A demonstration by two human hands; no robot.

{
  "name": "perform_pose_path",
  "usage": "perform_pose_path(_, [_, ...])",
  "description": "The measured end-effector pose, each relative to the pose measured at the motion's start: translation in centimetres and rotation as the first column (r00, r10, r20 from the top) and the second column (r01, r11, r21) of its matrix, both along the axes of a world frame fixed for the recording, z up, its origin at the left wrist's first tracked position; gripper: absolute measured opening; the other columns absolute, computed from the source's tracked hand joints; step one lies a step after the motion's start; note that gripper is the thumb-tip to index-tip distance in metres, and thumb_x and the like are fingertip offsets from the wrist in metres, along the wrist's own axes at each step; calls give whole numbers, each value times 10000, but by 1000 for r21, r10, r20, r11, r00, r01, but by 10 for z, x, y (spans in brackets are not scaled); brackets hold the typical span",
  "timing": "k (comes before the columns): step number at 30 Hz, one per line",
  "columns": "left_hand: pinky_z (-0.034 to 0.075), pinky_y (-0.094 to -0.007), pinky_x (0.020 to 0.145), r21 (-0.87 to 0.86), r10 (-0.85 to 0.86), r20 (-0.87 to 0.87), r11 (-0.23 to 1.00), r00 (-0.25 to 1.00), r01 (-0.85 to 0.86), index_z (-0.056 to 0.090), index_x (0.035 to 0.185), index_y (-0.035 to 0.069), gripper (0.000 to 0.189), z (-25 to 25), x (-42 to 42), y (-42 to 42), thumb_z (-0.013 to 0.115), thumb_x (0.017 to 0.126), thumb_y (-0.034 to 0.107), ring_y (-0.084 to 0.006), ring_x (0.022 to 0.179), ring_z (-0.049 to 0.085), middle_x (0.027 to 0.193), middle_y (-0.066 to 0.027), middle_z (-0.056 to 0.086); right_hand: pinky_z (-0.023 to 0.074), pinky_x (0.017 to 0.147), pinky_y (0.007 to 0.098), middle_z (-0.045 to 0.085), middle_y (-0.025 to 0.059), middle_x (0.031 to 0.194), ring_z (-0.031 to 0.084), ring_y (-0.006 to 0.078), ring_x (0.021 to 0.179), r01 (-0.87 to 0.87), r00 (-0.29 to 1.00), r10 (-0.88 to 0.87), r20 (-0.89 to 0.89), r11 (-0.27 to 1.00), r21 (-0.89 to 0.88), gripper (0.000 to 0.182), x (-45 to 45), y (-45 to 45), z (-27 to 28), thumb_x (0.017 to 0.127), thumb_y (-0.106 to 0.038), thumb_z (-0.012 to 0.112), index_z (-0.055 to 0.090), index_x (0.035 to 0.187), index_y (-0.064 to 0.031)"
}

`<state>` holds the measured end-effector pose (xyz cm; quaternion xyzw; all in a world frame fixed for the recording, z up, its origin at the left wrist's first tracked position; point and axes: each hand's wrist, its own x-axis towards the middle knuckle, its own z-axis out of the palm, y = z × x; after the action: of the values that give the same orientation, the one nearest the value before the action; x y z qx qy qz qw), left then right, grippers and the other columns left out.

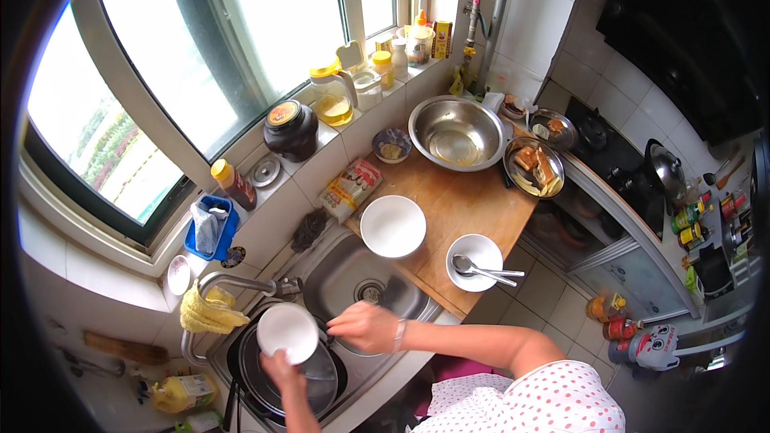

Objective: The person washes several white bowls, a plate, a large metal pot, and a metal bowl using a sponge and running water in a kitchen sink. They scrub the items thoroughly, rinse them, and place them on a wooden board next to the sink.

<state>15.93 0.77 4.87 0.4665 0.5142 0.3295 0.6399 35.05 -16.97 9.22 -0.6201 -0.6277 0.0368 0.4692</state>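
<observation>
My left hand (284, 373) grips the rim of a small white bowl (287, 332) above the left sink basin. Beneath the bowl sits a dark pan (322, 394) that fills much of that basin. My right hand (365, 328), slightly blurred, is over the divider between the two basins, its fingers curled near the bowl. Whether those fingers hold something small is unclear. Beyond it lies the right steel sink basin (325, 279) with a drain strainer (370, 293). A yellow cloth (210, 311) drapes over the faucet (249, 281).
A wooden board (433, 207) carries a white bowl (393, 227), another bowl (466, 246) with spoons (481, 269), and a large steel basin (457, 132). Plated food (535, 168) stands at its far corner. Jars and an oil jug (332, 96) line the windowsill. Bottles (607, 307) stand on the floor.
</observation>
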Motion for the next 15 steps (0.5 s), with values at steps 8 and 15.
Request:
perform_pose_path(8, [557,-354,529,-54,-429,-23,903,903,427,489,1096,-35,340,35,225,-76,468,768,52,-249,781,635,987,-148,583,447,675,399,649,90,833,607,271,775,504,862,-465,204,834,-226,175,117,-167,7,744,-113,543,637,882,-62])
perform_pose_path(15, [528,-357,400,148,-409,-487,832,772,534,416,945,-38,263,25,293,-79,539,716,2,-278,631,627,875,-179,537,478,750,407,648,87,869,582,312,849,576,816,-478,325,625,-527,216,146,-232,-24,668,-120,678,631,870,-57])
